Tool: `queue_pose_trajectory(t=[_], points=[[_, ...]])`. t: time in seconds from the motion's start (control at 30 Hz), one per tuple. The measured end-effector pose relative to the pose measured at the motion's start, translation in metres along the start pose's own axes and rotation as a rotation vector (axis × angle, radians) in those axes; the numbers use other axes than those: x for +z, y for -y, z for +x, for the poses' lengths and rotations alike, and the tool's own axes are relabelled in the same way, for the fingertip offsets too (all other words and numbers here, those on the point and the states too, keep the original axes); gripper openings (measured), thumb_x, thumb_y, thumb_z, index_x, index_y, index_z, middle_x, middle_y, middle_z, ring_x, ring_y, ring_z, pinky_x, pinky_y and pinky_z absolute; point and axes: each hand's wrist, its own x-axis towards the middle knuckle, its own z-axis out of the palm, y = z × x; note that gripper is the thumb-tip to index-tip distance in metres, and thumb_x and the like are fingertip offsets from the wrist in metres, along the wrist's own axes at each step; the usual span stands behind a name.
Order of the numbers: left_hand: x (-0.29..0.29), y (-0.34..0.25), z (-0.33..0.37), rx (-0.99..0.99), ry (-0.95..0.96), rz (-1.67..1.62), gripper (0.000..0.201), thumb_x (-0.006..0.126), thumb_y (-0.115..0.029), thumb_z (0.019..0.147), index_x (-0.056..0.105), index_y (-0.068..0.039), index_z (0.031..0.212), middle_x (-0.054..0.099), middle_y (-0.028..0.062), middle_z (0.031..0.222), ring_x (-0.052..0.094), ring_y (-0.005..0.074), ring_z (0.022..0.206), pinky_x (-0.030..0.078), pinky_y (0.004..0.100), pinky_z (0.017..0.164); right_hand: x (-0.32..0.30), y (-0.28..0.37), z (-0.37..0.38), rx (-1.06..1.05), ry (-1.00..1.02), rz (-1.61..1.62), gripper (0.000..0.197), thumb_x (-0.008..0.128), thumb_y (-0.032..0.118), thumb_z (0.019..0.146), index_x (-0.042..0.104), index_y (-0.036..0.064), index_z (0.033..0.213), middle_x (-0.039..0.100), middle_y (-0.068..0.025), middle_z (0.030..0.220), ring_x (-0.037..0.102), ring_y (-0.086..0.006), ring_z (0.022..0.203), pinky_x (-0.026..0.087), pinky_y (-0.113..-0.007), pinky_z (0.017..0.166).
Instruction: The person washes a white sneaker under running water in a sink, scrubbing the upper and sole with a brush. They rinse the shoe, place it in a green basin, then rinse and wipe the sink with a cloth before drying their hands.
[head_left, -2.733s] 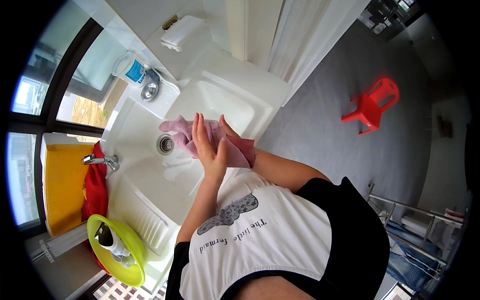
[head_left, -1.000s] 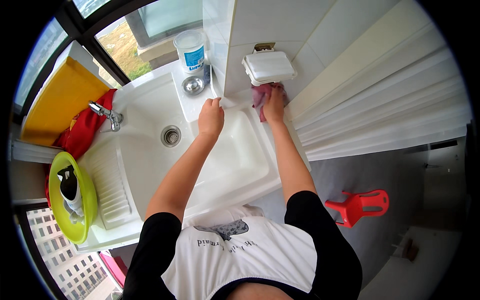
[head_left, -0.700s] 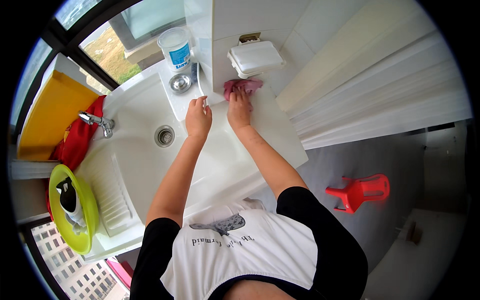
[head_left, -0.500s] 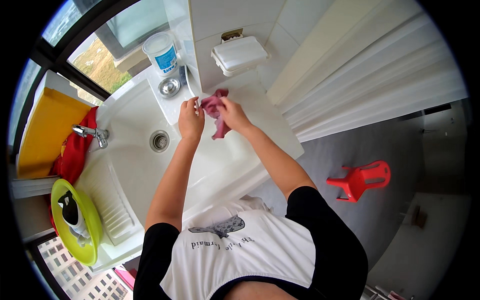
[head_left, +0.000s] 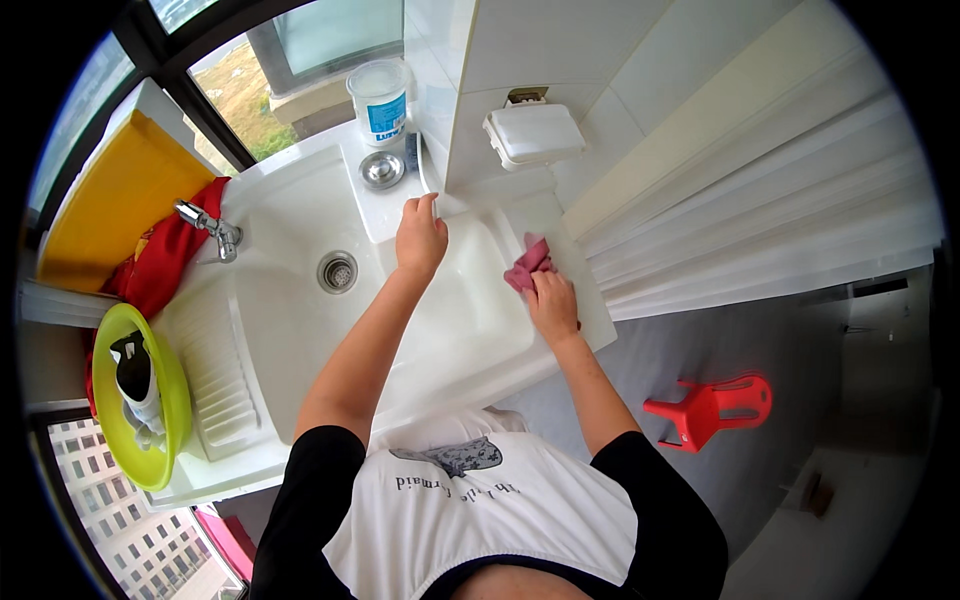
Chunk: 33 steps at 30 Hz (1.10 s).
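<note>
My left hand (head_left: 421,238) is closed at the lower end of a white-handled brush (head_left: 413,152), its fingers pinched at the handle. The brush's dark bristled head lies on the sink ledge, beside a round metal drain lid (head_left: 381,171). On the white rim at the sink's right side, my right hand (head_left: 553,303) presses a crumpled maroon cloth (head_left: 530,264); its fingers are closed on the near part. Below both hands spreads the white sink (head_left: 455,335), with a shallow basin between them and a deeper one with a metal drain (head_left: 337,271) to the left.
A clear tub with a blue label (head_left: 380,103) stands on the back ledge. A soap box (head_left: 535,134) hangs on the tiles. At left are a faucet (head_left: 212,230), red fabric (head_left: 165,260) and a lime basin (head_left: 172,385) holding clothes. A red chair (head_left: 712,412) stands on the floor.
My right hand has carried the cloth away from my left hand, rightward and down onto the sink's right rim. The left hand stays by the brush handle. The view has shifted slightly.
</note>
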Motion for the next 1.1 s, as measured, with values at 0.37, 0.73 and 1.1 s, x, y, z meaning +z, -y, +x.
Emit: queue_pose_trajectory(t=[0.37, 0.73, 1.1], points=[[-0.011, 0.015, -0.003, -0.093, -0.045, -0.160, 0.041, 0.061, -0.008, 0.075, 0.057, -0.001, 0.115, 0.062, 0.0133, 0.097, 0.060, 0.0198, 0.076, 0.050, 0.0324, 0.070, 0.002, 0.027, -0.019, 0.572, 0.030, 0.864, 0.025, 0.057, 0.022, 0.090, 0.061, -0.0008, 0.098, 0.061, -0.0055, 0.075, 0.052, -0.0114, 0.067, 0.044, -0.028, 0.063], [-0.037, 0.013, -0.019, -0.362, 0.018, -0.456, 0.032, 0.046, -0.008, 0.088, 0.050, 0.005, 0.117, 0.063, 0.0111, 0.078, 0.060, 0.0155, 0.059, 0.047, 0.0290, 0.058, 0.001, 0.034, -0.021, 0.662, 0.064, 1.113, 0.024, 0.059, 0.022, 0.089, 0.061, -0.0003, 0.095, 0.058, -0.0008, 0.077, 0.049, -0.0079, 0.069, 0.043, -0.024, 0.063], [-0.029, -0.001, -0.145, -0.016, 0.150, -0.429, 0.031, 0.045, -0.004, 0.094, 0.050, 0.002, 0.123, 0.051, 0.0086, 0.084, 0.050, 0.0145, 0.063, 0.043, 0.0270, 0.056, -0.036, 0.045, -0.033, 0.562, 0.379, 1.133, 0.022, 0.059, 0.019, 0.088, 0.061, -0.0006, 0.099, 0.059, -0.0009, 0.078, 0.051, -0.0080, 0.070, 0.043, -0.025, 0.063]])
